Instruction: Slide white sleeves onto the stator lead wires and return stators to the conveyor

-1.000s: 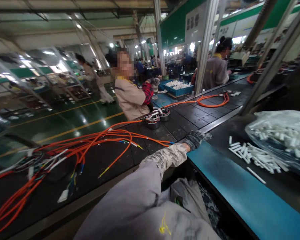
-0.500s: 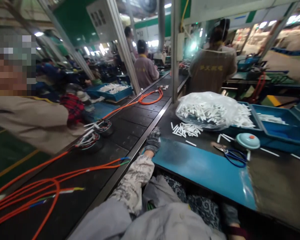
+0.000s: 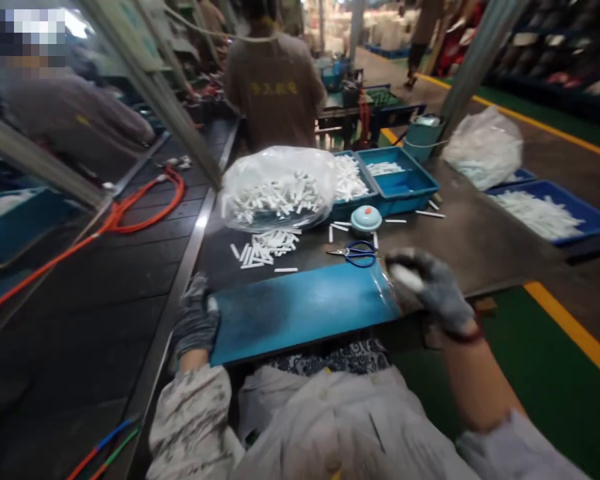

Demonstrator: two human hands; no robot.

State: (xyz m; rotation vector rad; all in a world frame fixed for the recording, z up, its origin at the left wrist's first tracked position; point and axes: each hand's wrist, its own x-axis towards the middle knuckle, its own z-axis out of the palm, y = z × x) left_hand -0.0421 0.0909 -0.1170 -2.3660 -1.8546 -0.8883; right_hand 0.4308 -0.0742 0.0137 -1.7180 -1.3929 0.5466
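Note:
My left hand point(image 3: 197, 317), in a grey striped knit glove, rests at the left end of a blue mat point(image 3: 300, 303), beside the metal rail of the conveyor. Its fingers point forward, its thumb has a pale tip, and it holds nothing I can see. Off the mat's right end, my right hand point(image 3: 433, 283) is raised in a grey glove, fingers curved and blurred. A white elongated shape point(image 3: 406, 277) shows at its thumb side; whether that is a held piece or a covered thumb I cannot tell. Blue-handled scissors point(image 3: 360, 253) lie just beyond the mat.
Loose white tubes point(image 3: 267, 248) lie before a clear plastic bag point(image 3: 280, 187) full of them. Blue bins point(image 3: 400, 180) and a light-blue lidded pot point(image 3: 366, 219) stand to the right. Orange cables point(image 3: 150, 207) lie on the conveyor point(image 3: 80, 307). A co-worker point(image 3: 275, 80) stands ahead.
My view has swung to the right. My right hand has risen from below the table edge to beside the mat's right end. The left hand stays by the rail.

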